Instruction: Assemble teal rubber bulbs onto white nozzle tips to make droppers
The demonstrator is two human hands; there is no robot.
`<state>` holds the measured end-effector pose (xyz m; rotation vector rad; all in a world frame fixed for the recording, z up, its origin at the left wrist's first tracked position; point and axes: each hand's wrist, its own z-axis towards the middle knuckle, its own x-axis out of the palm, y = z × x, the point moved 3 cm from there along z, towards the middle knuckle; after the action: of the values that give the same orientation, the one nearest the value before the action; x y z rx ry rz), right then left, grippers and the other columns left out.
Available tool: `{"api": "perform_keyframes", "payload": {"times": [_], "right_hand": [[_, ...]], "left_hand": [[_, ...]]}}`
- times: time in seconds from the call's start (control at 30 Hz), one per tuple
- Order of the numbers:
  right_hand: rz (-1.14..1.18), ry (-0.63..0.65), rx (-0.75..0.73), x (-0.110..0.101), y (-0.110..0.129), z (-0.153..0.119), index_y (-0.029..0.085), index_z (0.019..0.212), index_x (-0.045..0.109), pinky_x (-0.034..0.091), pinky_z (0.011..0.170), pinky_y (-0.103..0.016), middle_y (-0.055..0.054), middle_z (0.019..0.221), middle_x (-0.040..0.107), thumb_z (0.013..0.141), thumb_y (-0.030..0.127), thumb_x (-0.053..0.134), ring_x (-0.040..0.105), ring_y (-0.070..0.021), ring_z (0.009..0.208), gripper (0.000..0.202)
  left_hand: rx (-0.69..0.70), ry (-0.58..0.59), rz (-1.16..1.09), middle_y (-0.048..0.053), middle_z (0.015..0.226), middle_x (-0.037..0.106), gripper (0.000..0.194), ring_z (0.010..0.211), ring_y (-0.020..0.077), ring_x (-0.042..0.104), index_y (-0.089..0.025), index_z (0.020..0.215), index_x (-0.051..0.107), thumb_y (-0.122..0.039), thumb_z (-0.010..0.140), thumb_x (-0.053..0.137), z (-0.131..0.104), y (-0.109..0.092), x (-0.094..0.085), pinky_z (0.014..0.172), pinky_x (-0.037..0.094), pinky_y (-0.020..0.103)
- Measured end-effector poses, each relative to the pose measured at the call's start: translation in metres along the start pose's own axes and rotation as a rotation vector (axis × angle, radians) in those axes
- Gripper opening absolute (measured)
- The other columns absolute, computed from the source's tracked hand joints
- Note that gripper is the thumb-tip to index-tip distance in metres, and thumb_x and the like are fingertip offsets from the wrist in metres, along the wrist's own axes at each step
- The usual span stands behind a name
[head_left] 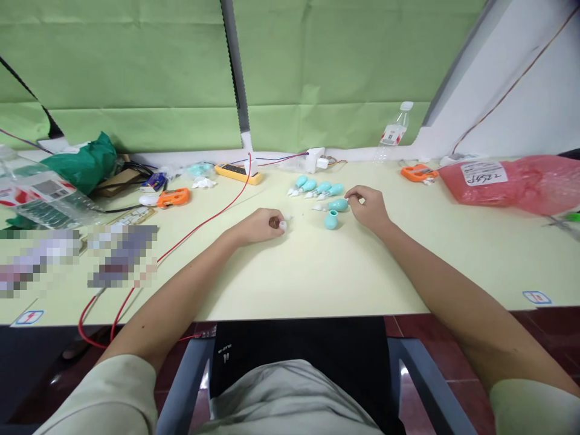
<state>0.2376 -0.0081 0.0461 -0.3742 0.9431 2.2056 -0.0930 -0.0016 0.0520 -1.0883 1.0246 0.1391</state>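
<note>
While the left hand (263, 226) pinches a small milky-white piece (283, 225) near frame centre, the right hand (366, 206) curls at a smooth, egg-shaped teal bulb (338, 205), its grip unclear.

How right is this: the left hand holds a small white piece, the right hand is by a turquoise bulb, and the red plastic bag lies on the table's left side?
Not quite: the head view shows the red plastic bag on the right of the table, not the left. The left hand holds a small white piece, and the right hand is by a turquoise bulb.
</note>
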Motion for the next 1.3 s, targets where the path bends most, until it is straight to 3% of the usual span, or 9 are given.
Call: {"api": "perform_keyframes", "payload": {"times": [0.23,0.53,0.7,0.9,1.07,1.3], "right_hand": [[0.012,0.032,0.017,0.0,0.001,0.0,0.023,0.078,0.069,0.052,0.074,-0.037,-0.003,0.078,0.072,0.078,0.015,0.053,0.065,-0.0215,0.073,0.018],[0.012,0.047,0.024,0.002,0.0,0.0,0.023,0.079,0.07,0.05,0.072,-0.036,-0.004,0.079,0.072,0.079,0.017,0.053,0.065,-0.0212,0.073,0.018],[0.013,0.05,0.023,0.004,-0.005,0.001,0.023,0.079,0.07,0.05,0.072,-0.035,-0.003,0.079,0.072,0.079,0.016,0.053,0.065,-0.0208,0.073,0.018],[-0.001,0.06,0.029,0.004,-0.009,0.001,0.022,0.08,0.07,0.05,0.074,-0.034,-0.003,0.079,0.072,0.081,0.016,0.052,0.066,-0.0203,0.074,0.019],[-0.003,0.045,0.02,0.004,-0.01,0.003,0.021,0.081,0.07,0.051,0.074,-0.034,-0.004,0.079,0.072,0.081,0.015,0.053,0.066,-0.0203,0.074,0.019],[-0.028,0.009,0.003,0.003,-0.009,0.002,0.02,0.085,0.07,0.053,0.077,-0.035,-0.006,0.088,0.073,0.082,0.015,0.051,0.066,-0.0207,0.078,0.02]], "left_hand": [[0.017,-0.047,0.056,0.002,0.077,0.069,0.023,0.068,0.018,0.059,-0.022,0.09,0.074,-0.038,0.075,0.067,0.001,0.0,0.0,0.062,0.045,0.031],[-0.024,-0.213,0.143,0.005,0.085,0.07,0.024,0.074,0.0187,0.06,-0.019,0.092,0.071,-0.035,0.077,0.064,0.008,0.037,-0.021,0.07,0.046,0.03],[0.014,-0.313,0.071,0.006,0.094,0.071,0.034,0.083,0.0189,0.061,-0.02,0.112,0.066,-0.033,0.081,0.065,0.03,0.042,-0.017,0.078,0.047,0.031],[0.131,-0.22,0.03,0.004,0.095,0.072,0.027,0.084,0.0175,0.062,-0.022,0.112,0.068,-0.028,0.085,0.064,0.056,0.038,-0.006,0.081,0.046,0.03],[0.131,-0.225,0.045,0.002,0.099,0.07,0.035,0.087,0.0162,0.063,-0.025,0.122,0.064,-0.024,0.086,0.063,0.059,0.041,0.001,0.084,0.048,0.03],[0.113,-0.255,-0.036,0.005,0.105,0.072,0.036,0.091,0.0172,0.066,-0.022,0.118,0.06,-0.026,0.083,0.067,0.06,0.053,0.004,0.083,0.052,0.031]]}}
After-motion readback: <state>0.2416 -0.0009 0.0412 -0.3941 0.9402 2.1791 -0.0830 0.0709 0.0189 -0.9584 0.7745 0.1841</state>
